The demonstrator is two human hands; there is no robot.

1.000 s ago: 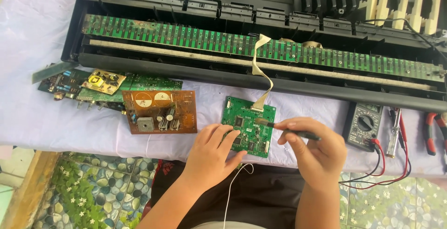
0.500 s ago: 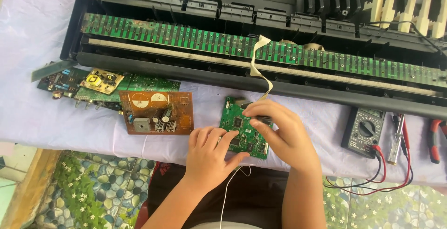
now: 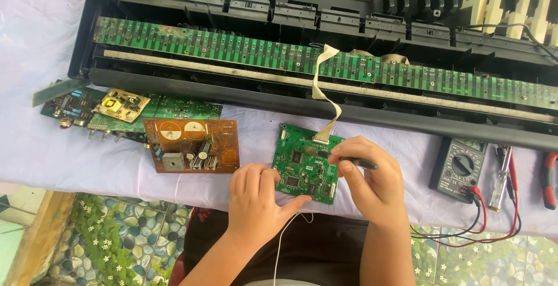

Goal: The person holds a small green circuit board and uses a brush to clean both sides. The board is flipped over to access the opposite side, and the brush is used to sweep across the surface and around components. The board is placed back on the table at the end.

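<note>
From the head camera, the left hand (image 3: 256, 196) lies flat with fingers spread, steadying the small green circuit board (image 3: 307, 170) on the cloth-covered table (image 3: 35, 146). The right hand (image 3: 369, 175) pinches a dark pen-like tool (image 3: 354, 161) over that board. A brown board (image 3: 192, 145) lies just left, a multimeter (image 3: 459, 168) right, and an opened keyboard (image 3: 325, 59) behind, its ribbon cable (image 3: 325, 97) reaching the green board.

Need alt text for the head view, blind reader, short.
A person's left hand steadies a small green circuit board on a cloth-covered table while the right hand holds a dark pen-like tool to it. Behind lies an opened keyboard; a brown board sits left, a multimeter right.
</note>
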